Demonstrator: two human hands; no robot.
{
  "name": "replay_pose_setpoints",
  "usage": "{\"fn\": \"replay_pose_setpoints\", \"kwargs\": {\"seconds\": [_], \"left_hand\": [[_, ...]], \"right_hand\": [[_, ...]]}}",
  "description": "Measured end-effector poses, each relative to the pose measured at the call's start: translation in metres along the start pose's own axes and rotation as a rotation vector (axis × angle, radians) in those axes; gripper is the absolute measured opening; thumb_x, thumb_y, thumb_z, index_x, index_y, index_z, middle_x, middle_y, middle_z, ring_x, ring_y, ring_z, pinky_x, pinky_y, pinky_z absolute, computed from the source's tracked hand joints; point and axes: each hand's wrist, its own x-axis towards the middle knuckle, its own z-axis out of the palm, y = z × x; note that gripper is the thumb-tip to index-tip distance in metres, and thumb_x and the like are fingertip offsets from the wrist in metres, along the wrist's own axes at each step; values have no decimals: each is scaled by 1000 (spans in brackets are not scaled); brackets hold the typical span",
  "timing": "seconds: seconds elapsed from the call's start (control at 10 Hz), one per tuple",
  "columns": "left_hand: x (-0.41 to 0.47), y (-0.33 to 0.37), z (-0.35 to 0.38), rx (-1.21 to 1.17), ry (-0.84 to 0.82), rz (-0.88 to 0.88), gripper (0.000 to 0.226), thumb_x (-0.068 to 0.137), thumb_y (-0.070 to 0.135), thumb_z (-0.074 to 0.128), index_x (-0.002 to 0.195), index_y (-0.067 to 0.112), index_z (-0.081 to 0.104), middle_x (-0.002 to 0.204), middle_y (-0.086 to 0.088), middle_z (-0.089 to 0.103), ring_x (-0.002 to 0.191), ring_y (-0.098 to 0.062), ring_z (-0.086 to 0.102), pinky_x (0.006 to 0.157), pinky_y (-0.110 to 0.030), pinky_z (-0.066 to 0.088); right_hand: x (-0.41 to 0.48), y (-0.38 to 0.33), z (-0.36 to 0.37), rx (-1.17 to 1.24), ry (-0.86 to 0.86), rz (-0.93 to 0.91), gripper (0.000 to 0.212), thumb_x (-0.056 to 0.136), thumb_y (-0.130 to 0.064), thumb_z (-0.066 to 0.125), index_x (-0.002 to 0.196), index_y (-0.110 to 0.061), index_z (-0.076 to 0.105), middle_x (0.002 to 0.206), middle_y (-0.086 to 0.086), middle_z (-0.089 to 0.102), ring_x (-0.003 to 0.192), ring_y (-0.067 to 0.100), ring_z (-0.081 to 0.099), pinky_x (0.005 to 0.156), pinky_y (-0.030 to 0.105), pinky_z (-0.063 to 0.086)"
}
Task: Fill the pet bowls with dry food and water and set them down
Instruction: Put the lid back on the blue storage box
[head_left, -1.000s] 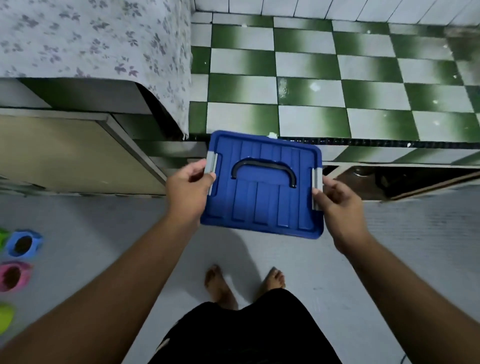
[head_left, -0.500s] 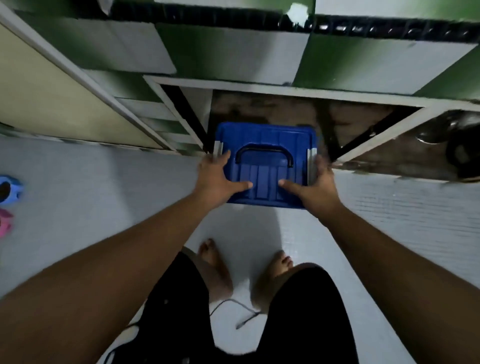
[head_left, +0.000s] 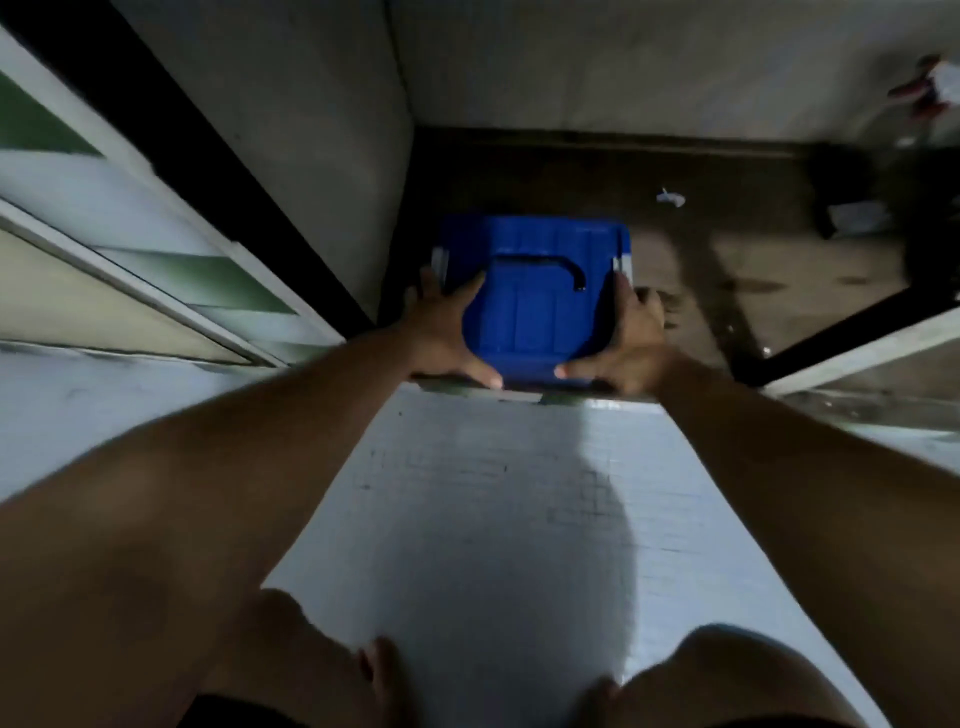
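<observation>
While a person crouches on the white tiled floor (head_left: 493, 493), a blue lidded storage box (head_left: 540, 317) with a black handle (head_left: 577, 280) sits just inside the dark open cabinet (head_left: 701, 270), against its left wall. Left hand (head_left: 444, 332) and right hand (head_left: 631, 338) press on its near corners, fingers straight along the sides and thumbs spread along the near edge, not curled around it.
</observation>
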Motion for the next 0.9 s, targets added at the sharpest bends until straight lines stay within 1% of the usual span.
{"fn": "replay_pose_setpoints", "kwargs": {"seconds": [0.1,0.2,0.3,0.4,0.5,0.6,0.7,0.8,0.9], "left_hand": [[28,-8,-2,28,62,24,143,59,55,94,159,51,-8,168,-11,-24,154,-48,-11,124,-62,14],[51,-21,-3,36,142,60,136,56,61,90,156,54,-2,171,-10,-14,155,-47,-1,122,-63,20],[56,-23,-8,62,179,85,128,66,54,90,160,49,4,171,-8,-13,156,-45,1,123,-62,20],[51,-21,-11,106,210,93,124,71,55,87,161,46,3,170,-12,-17,154,-48,-1,125,-60,16],[52,-23,-2,97,213,92,119,77,60,81,161,47,-3,168,-12,-25,153,-51,-5,124,-58,13],[50,-26,3,63,205,90,116,81,61,76,160,47,-7,167,-6,-30,155,-47,-6,123,-64,17],[38,-15,-4,124,202,76,127,77,60,80,160,42,-14,167,-6,-30,155,-45,-7,122,-66,18],[18,-5,-8,163,226,87,137,71,61,83,159,41,-20,166,-6,-33,156,-43,-8,122,-64,19],[-16,17,-17,173,249,147,127,77,64,77,161,38,-15,167,-6,-29,157,-39,-4,123,-61,23]], "right_hand": [[25,5,10,40,42,1,123,34,-40,97,138,-38,33,132,-1,45,123,18,38,110,42,34],[47,18,19,96,50,-49,132,16,-67,90,134,-42,36,132,-4,50,123,22,50,108,50,45],[50,11,22,75,73,-37,136,21,-67,85,142,-29,33,137,-1,46,126,24,50,108,49,46],[51,3,23,54,35,-23,141,27,-64,84,150,-29,24,142,1,45,129,26,49,110,48,45],[52,-2,17,4,10,-5,131,40,-42,95,149,-27,25,144,4,43,131,29,48,112,50,41],[58,-8,15,-114,21,26,131,49,-36,97,153,-22,20,159,12,23,141,35,37,118,51,33],[51,-17,16,-240,32,71,134,57,-48,92,158,-20,8,165,13,6,151,36,17,123,50,20],[29,-22,17,-422,54,45,129,73,-55,80,158,-16,-8,164,11,-18,152,33,-13,122,49,0],[1,-43,1,-465,83,8,123,78,-56,76,159,-14,-7,164,12,-18,152,31,-14,124,50,4]]}}
